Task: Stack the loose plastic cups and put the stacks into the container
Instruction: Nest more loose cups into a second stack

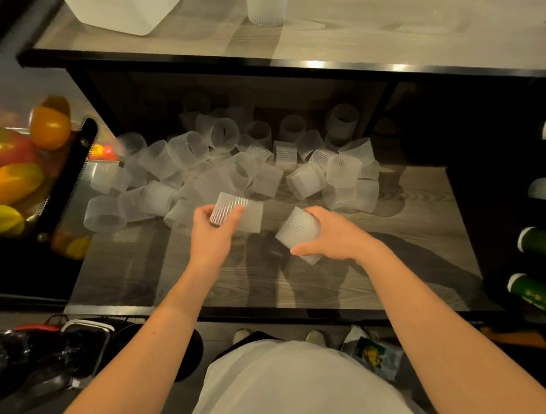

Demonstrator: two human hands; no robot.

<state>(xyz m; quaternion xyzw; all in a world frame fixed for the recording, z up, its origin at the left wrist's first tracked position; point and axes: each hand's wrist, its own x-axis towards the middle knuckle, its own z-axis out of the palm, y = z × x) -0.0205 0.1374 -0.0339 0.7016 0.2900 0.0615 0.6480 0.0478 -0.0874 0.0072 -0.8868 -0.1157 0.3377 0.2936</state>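
Cups (231, 164) lying loose in a heap on the lower shelf (347, 266). Just in front of the heap, left hand (211, 232) gripping one ribbed cup (235, 210) on its side; right hand (333, 235) clamping another cup (300, 230) beside it, tilted. Behind the heap, on the bench (382, 30), white container (122, 9) and upright stack (266, 4) standing.

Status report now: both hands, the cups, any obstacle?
Left hand grips one cup. Right hand grips another cup. Loose pile behind. Nothing between them.
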